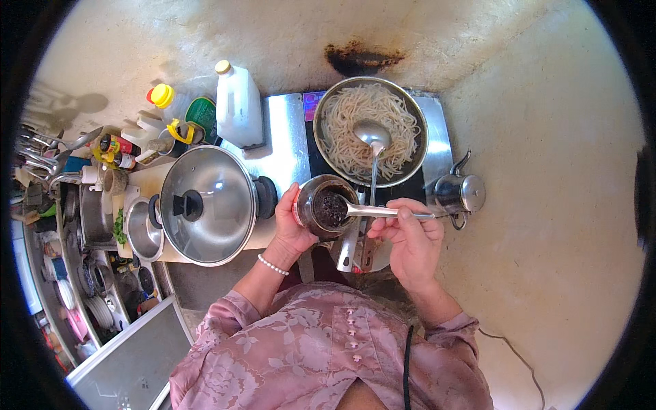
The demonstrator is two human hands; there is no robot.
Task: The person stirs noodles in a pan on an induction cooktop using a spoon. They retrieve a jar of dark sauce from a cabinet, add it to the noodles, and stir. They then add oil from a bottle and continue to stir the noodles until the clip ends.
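My left hand [294, 220] grips a glass jar [310, 205] whose open mouth shows a dark sauce or paste. With its fingers closed on the handle, my right hand [412, 233] holds a metal spoon [389, 211]; the bowl of the spoon lies inside the jar, heaped with the dark paste. Just beyond both hands stands a wok [423, 148] full of pale noodles [343, 118] on the stove. A steel ladle [372, 134] rests on the noodles, its shaft running towards me and passing under the spoon.
Left of the jar lies a glass wok lid [220, 205], near a steel bowl [146, 230]. A white plastic jug [238, 107] and oil bottles [177, 105] stand along the back wall. At the right is a small metal pot [451, 192]. A sink [97, 218] is at far left.
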